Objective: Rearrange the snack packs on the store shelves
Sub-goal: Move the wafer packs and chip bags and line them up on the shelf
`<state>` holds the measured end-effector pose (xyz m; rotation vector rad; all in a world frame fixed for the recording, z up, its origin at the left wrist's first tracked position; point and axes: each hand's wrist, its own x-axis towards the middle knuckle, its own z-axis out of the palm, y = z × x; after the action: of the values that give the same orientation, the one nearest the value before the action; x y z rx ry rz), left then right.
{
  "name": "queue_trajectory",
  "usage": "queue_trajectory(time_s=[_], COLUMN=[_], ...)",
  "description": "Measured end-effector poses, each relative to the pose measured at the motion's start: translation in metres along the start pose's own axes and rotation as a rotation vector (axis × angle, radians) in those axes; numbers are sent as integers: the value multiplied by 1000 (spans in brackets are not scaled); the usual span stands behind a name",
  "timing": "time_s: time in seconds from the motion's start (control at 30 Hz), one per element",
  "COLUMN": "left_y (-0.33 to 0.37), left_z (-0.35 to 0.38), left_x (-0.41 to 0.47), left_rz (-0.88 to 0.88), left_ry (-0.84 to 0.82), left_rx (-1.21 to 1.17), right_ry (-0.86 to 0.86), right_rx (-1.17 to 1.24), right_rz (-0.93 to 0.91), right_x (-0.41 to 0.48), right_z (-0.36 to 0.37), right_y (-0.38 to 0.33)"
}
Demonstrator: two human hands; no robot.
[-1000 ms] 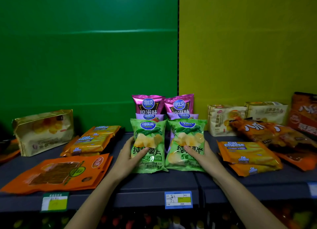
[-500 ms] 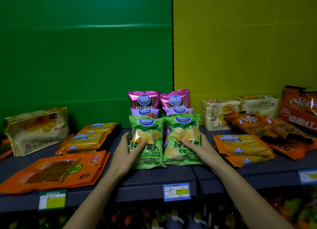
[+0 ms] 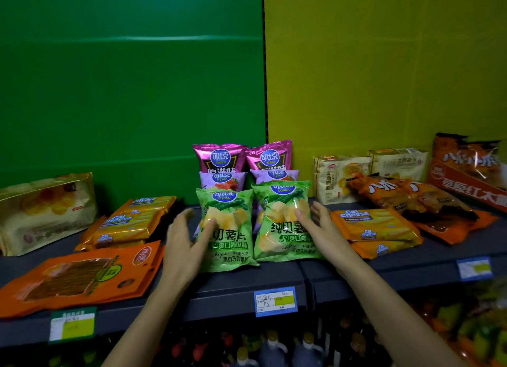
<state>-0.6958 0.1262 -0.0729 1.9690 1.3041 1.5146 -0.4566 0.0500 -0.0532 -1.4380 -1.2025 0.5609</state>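
Note:
Two green chip bags stand side by side at the front of the dark shelf [image 3: 247, 281]. My left hand [image 3: 183, 248] grips the left green bag [image 3: 230, 246], thumb on its front and fingers around its left edge. The right green bag [image 3: 279, 229] sits slightly higher and further back, and my right hand [image 3: 323, 232] holds it with the thumb on the front and fingers at its right edge. Behind them stand two purple bags [image 3: 222, 180] and two pink bags [image 3: 219, 158] in rows.
Cal Cheese packs lie to the left [image 3: 131, 224] and right [image 3: 375, 226]. A flat orange pack [image 3: 76, 278] and a gold bread bag [image 3: 46, 210] are far left. Bread bags [image 3: 340, 177] and orange snack packs [image 3: 411, 199] are right. Bottles [image 3: 274, 350] fill the lower shelf.
Both hands have slid up the sides of the green bags, thumbs now higher on the fronts. The right bag has shifted up and back a little.

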Motion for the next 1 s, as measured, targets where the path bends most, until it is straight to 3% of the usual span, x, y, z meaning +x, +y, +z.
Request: queue_trajectory(time_s=[0.13,0.23,0.53,0.73,0.87,1.0], left_y=[18,43,123,141,146,158], left_z=[-1,7,78,153,183,200], left_x=[-2,-7,-35,-46,-55,-67], left_rz=[122,190,377,242,67,-102], left_ry=[152,171,-86,-227,-163,-215], left_rx=[-53,-150,-197,-51,127,179], right_ry=[14,44,179,174,41,-59], right_rx=[-43,-104,-310,-589,-757,-872], right_rz=[-84,-142,-166,-33,43,43], right_x=[-9,-15,2,24,32,31], right_z=[-13,-34,-137,-187,-197,-196], right_y=[-10,-17,-5,26,37,39])
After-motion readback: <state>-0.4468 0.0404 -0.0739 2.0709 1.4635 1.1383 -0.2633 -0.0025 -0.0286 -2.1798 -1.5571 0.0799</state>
